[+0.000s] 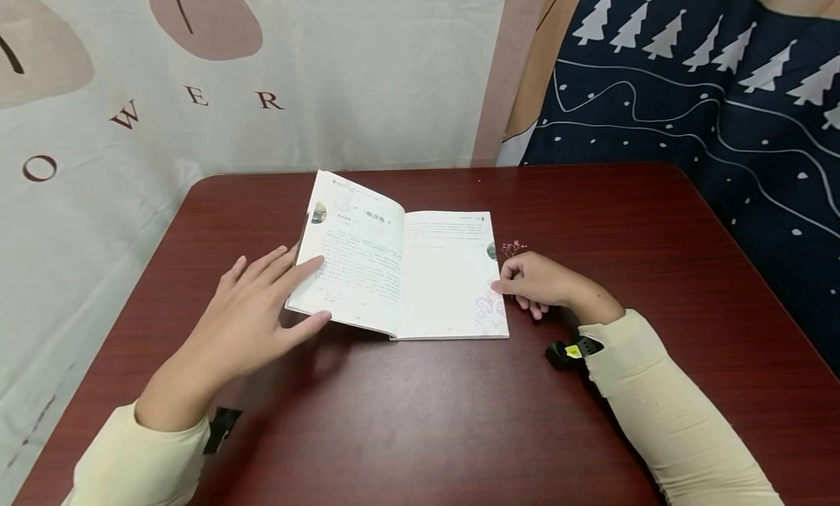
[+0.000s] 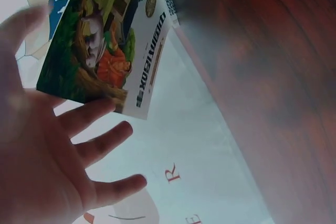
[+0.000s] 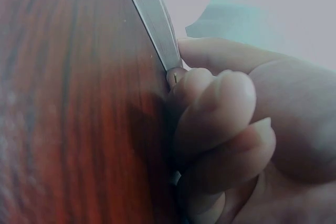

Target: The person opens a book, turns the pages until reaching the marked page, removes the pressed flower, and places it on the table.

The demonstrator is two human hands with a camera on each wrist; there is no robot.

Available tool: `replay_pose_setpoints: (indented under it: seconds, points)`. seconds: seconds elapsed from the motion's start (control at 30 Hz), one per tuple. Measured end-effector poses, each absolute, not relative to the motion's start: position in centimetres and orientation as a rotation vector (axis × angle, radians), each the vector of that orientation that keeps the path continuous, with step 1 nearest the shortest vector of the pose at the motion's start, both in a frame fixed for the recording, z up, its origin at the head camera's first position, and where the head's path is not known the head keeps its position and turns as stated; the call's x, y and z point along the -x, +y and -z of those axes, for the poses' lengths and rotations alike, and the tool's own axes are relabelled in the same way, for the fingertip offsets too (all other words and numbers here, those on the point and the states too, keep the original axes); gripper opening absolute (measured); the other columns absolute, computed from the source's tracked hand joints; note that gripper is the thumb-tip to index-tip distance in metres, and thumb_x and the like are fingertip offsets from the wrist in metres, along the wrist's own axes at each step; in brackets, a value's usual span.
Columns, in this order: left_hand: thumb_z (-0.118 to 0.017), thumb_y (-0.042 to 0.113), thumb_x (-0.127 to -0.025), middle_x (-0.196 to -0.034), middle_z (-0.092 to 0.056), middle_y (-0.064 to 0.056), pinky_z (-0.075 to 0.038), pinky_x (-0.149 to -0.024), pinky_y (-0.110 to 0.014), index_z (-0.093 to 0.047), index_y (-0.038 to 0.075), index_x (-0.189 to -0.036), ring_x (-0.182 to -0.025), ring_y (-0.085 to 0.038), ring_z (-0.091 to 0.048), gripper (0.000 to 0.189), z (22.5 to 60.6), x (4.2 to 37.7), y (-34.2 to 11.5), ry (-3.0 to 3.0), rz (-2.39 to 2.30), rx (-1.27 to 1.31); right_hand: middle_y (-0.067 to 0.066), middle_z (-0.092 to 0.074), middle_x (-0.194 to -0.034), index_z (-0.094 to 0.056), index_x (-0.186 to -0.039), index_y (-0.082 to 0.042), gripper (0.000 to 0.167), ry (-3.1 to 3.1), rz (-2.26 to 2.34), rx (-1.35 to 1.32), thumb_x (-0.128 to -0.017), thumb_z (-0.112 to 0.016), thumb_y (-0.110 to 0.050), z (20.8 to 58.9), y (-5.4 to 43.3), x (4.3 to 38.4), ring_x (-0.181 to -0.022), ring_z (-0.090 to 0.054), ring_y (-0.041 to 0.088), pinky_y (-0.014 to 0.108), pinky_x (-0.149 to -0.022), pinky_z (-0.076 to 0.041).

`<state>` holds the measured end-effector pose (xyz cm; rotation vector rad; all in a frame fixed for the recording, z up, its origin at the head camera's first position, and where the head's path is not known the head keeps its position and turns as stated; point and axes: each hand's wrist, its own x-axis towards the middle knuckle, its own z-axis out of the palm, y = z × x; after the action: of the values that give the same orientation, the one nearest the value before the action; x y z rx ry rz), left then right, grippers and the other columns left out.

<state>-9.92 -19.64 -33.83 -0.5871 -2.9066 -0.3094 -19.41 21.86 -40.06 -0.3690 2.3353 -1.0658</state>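
An open book with printed pages lies on the table, its left half raised at a slant. My left hand is at that raised half, fingers spread and fairly straight. Its index finger overlaps the left page, and its thumb is near the lower corner. In the left wrist view the illustrated cover faces the camera, with the middle fingertip at its edge. My right hand pinches the right page edge, thumb on top and other fingers curled. The right wrist view shows the page block meeting those fingertips.
The dark red wooden table extends around the book. A pale curtain with letters hangs behind, and a navy cloth with white trees hangs at the right. A small pink floral mark shows beside the book.
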Motion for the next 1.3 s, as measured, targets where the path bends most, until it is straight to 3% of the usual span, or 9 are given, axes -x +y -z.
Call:
replay_pose_setpoints:
  seconds: [0.17,0.5,0.9,1.3]
  points:
    - [-0.068,0.040,-0.091,-0.148,-0.052,-0.018,-0.023,-0.112,-0.069,-0.057,0.019,-0.140,-0.139,-0.038,-0.043,0.055,34.0,9.9,-18.8,-2.814,0.388,0.545,0.003,-0.053,-0.051,-0.058,-0.082,-0.003,0.028,2.336,1.062,0.367,-0.098,-0.064,-0.026,40.1,21.8,19.4,-0.033,-0.051,0.013,0.026,-0.037,-0.042]
    - [-0.071,0.020,-0.086,-0.138,-0.061,-0.017,-0.036,-0.108,-0.065,-0.068,0.009,-0.127,-0.124,-0.037,-0.058,0.043,34.3,10.5,-15.6,-2.513,0.606,0.546,0.004,-0.053,-0.051,-0.059,-0.083,-0.003,0.028,2.338,1.062,0.360,-0.097,-0.065,-0.027,40.3,21.9,19.5,-0.033,-0.051,0.014,0.026,-0.038,-0.043]
    - [-0.070,0.019,-0.084,-0.147,-0.056,-0.008,-0.039,-0.108,-0.061,-0.042,0.015,-0.153,-0.130,-0.031,-0.055,0.074,34.6,11.2,-13.4,-2.449,0.643,0.653,0.004,-0.053,-0.051,-0.059,-0.083,-0.004,0.028,2.342,1.058,0.363,-0.097,-0.065,-0.027,40.4,21.9,19.5,-0.033,-0.050,0.013,0.026,-0.037,-0.042]
    - [-0.070,0.024,-0.083,-0.150,-0.052,-0.007,-0.029,-0.114,-0.061,-0.024,0.017,-0.160,-0.137,-0.030,-0.048,0.090,35.2,11.6,-11.8,-2.495,0.616,0.691,0.004,-0.053,-0.051,-0.058,-0.082,-0.003,0.028,2.336,1.063,0.359,-0.098,-0.065,-0.026,40.2,21.8,19.4,-0.032,-0.051,0.013,0.026,-0.037,-0.042]
